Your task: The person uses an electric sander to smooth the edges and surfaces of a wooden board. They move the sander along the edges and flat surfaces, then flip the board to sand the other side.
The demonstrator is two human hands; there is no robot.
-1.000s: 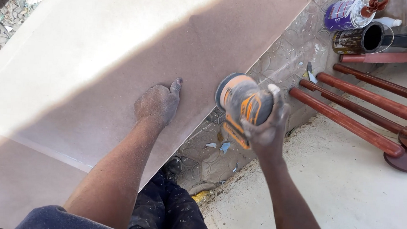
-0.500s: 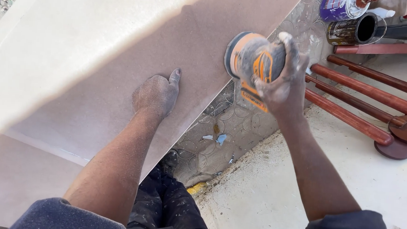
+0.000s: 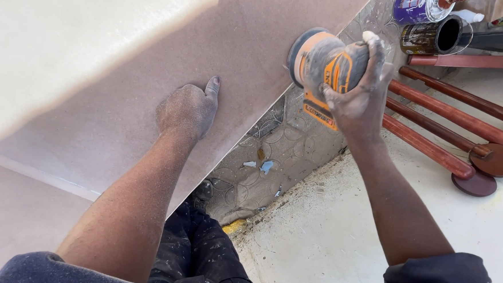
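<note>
Two hands busy: right hand [image 3: 360, 98] wrapped tight round orange sander [image 3: 324, 62], disc facing the board [image 3: 151, 79] edge, body axis running left-right. Left hand [image 3: 187, 109] flat on board, holding nothing. Red-brown turned legs [image 3: 435, 134] & paint cans [image 3: 435, 33] close on the right.

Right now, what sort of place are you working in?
Most likely an outdoor woodworking or furniture-finishing spot. The right hand holds an orange sander at the edge of a large brown board, stained wooden legs lie on the dusty floor, and opened cans stand nearby.
</note>
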